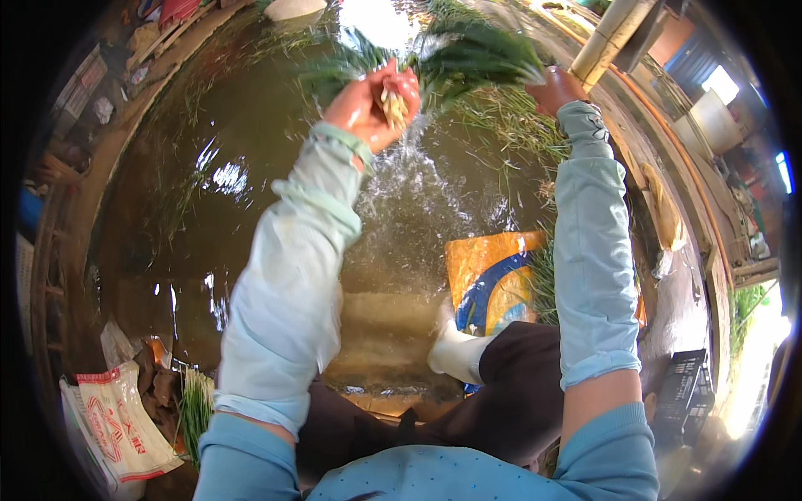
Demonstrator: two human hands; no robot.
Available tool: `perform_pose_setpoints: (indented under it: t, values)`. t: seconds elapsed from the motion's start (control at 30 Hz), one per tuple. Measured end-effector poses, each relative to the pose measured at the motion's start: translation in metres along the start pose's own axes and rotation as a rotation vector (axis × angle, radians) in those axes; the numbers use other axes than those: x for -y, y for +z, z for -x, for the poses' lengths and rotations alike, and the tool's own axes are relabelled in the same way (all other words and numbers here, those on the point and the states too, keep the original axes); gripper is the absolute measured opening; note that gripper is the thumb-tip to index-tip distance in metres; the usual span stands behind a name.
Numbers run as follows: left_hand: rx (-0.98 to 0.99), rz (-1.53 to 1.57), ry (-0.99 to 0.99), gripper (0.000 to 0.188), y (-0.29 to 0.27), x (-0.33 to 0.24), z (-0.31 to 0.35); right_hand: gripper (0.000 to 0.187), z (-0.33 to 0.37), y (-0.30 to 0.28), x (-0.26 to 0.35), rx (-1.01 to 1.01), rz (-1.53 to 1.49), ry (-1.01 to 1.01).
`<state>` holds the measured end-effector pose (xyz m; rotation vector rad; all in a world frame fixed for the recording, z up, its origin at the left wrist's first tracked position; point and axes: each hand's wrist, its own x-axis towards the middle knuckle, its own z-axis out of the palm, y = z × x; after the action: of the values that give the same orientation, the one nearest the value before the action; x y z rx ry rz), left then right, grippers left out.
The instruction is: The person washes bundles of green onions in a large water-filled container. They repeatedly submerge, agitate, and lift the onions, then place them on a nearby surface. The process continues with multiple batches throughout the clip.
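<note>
My left hand (pixel 373 106) is closed around a bunch of green onions (pixel 476 57) over the muddy water. Their pale root ends (pixel 393 108) poke out of the fist toward me. The long green leaves fan out to both sides, smeared by motion. At the tips of the right-hand leaves is my right hand (pixel 558 89), blurred, so its grip on them is unclear. Below the bunch, the brown water (pixel 393 217) is splashed and rippled. Pale sleeves, wet in places, cover both my forearms.
Loose green stalks (pixel 510 117) float along the right side of the pool. An orange and blue sack (pixel 493 267) lies by my white boot (pixel 458 351). Another bundle of green onions (pixel 195 409) stands beside a white and red bag (pixel 125 426). A black crate (pixel 687 386) sits at right.
</note>
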<state>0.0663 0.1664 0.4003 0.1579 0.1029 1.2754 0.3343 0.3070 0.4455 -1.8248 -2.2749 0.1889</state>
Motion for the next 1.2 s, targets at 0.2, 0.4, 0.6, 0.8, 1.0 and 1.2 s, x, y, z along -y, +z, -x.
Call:
perform_pose_setpoints:
  t: [0.2, 0.4, 0.6, 0.8, 1.0, 1.2]
  values:
    - [0.071, -0.541, -0.018, 0.044, 0.011, -0.024, -0.010, 0.017, 0.027, 0.028, -0.025, 0.057, -0.929, 0.058]
    - [-0.101, -0.457, -0.177, 0.035, -0.168, 0.012, 0.004, 0.020, 0.084, 0.217, 0.005, 0.269, -1.708, 0.156]
    - [-0.531, -0.277, -0.364, 0.028, -0.382, 0.094, 0.083, 0.026, 0.211, 0.431, 0.023, 0.633, -1.819, 0.711]
    - [-0.526, -0.066, -0.288, 0.045, -0.423, 0.114, 0.132, 0.038, 0.235, 0.486, -0.024, 1.005, -1.702, 0.921]
    - [-0.712, 0.006, -0.379, 0.075, -0.419, 0.103, 0.106, 0.045, 0.221, 0.498, 0.042, 0.447, -1.585, 0.955]
    - [-0.786, -0.622, -0.006, 0.069, -0.418, 0.146, 0.104, 0.078, 0.230, 0.482, 0.106, 0.142, -0.542, 0.610]
